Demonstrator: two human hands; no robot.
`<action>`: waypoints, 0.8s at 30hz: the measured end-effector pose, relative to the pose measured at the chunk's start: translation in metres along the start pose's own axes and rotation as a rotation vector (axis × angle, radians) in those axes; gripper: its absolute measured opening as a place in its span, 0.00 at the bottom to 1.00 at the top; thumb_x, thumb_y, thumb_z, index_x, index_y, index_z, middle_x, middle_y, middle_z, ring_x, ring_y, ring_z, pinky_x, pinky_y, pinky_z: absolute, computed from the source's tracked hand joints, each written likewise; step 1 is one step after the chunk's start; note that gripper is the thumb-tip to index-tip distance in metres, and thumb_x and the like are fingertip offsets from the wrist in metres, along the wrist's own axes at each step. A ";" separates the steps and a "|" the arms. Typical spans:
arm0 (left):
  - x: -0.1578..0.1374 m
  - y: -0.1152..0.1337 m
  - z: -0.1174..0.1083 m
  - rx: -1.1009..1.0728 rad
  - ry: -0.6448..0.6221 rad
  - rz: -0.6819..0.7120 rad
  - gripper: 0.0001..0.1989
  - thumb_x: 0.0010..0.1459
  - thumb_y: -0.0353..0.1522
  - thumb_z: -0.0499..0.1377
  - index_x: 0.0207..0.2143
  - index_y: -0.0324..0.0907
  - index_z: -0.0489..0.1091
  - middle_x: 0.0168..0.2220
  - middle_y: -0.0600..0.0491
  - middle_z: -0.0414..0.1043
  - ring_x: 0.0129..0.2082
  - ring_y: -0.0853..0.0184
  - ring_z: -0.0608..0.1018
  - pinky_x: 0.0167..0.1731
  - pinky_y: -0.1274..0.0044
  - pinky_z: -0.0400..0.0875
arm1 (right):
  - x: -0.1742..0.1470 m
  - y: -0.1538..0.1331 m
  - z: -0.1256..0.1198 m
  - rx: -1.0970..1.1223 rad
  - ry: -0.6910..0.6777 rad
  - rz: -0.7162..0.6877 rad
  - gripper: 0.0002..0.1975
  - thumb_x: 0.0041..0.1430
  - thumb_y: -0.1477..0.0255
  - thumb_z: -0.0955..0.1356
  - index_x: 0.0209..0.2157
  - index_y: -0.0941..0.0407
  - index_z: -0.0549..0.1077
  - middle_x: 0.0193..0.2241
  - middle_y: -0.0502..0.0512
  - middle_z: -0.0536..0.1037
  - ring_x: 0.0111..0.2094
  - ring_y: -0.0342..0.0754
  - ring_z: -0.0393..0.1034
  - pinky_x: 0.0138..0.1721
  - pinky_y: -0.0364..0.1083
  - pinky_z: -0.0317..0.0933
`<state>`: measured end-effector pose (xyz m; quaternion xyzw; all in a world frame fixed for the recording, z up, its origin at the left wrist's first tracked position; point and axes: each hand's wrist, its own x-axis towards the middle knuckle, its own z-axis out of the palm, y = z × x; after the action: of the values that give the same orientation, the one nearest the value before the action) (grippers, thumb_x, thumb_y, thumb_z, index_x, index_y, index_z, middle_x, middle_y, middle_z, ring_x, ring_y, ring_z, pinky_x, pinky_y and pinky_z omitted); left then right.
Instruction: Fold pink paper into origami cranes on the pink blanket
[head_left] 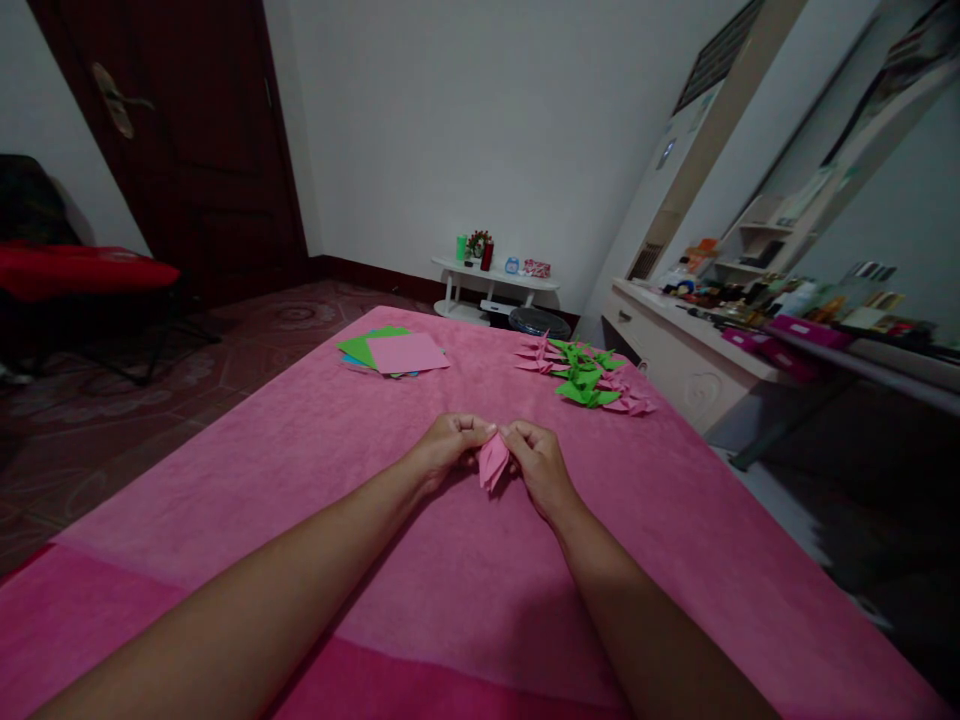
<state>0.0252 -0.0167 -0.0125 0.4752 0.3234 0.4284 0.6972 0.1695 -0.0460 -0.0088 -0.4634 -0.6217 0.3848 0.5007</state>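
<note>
Between my two hands is a piece of folded pink origami paper (pixel 493 464), its pointed flaps hanging down toward me. My left hand (pixel 453 443) pinches its upper left side with thumb and fingers. On the upper right, my right hand (pixel 534 455) grips it the same way, and the thumbs nearly meet at the top. The fingertips behind the paper are partly hidden. Beyond my right hand lies a group of folded pink and green paper cranes (pixel 589 385). Farther off to the left, flat square sheets of coloured paper (pixel 409 352) are stacked, with pink on top.
A pink cloth (pixel 420 560) covers the surface under my hands. On the right stands a white dresser (pixel 682 345) crowded with bottles and boxes. A low white stand (pixel 495 275) is against the far wall. At the left are a red-draped chair (pixel 82 268) and a dark door (pixel 187 130).
</note>
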 end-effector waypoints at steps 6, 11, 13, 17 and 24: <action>-0.002 -0.002 0.003 0.052 -0.074 0.028 0.20 0.47 0.45 0.62 0.20 0.36 0.66 0.15 0.56 0.63 0.13 0.77 0.61 0.15 0.82 0.51 | 0.000 0.002 0.001 0.001 0.000 -0.004 0.18 0.58 0.62 0.62 0.19 0.57 0.63 0.14 0.44 0.59 0.16 0.39 0.54 0.18 0.39 0.49; -0.003 -0.005 0.007 0.072 -0.093 0.093 0.23 0.48 0.48 0.60 0.19 0.34 0.68 0.18 0.49 0.70 0.16 0.71 0.68 0.18 0.79 0.59 | -0.001 0.007 0.007 0.050 -0.020 0.034 0.18 0.59 0.61 0.61 0.20 0.57 0.63 0.14 0.43 0.59 0.15 0.38 0.53 0.16 0.38 0.48; -0.004 -0.004 0.009 0.066 -0.067 0.134 0.23 0.47 0.47 0.60 0.18 0.34 0.67 0.17 0.49 0.69 0.15 0.71 0.68 0.18 0.79 0.60 | -0.002 0.007 0.009 0.049 -0.013 0.038 0.18 0.59 0.61 0.61 0.21 0.57 0.63 0.14 0.43 0.60 0.15 0.38 0.54 0.16 0.38 0.49; -0.006 -0.003 0.013 0.015 -0.069 0.135 0.23 0.48 0.47 0.60 0.17 0.34 0.67 0.15 0.49 0.68 0.13 0.71 0.68 0.15 0.79 0.59 | -0.004 0.007 0.010 0.064 0.020 0.037 0.18 0.59 0.61 0.61 0.20 0.56 0.62 0.14 0.43 0.59 0.15 0.38 0.54 0.17 0.38 0.49; -0.003 -0.004 0.012 0.027 -0.065 0.063 0.25 0.49 0.49 0.58 0.19 0.33 0.69 0.16 0.48 0.70 0.16 0.69 0.71 0.18 0.79 0.63 | -0.003 0.010 0.013 0.193 0.058 0.066 0.16 0.58 0.63 0.62 0.20 0.56 0.61 0.14 0.42 0.57 0.14 0.37 0.49 0.15 0.38 0.44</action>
<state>0.0351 -0.0252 -0.0125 0.5081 0.2913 0.4300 0.6871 0.1593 -0.0466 -0.0214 -0.4442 -0.5514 0.4456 0.5479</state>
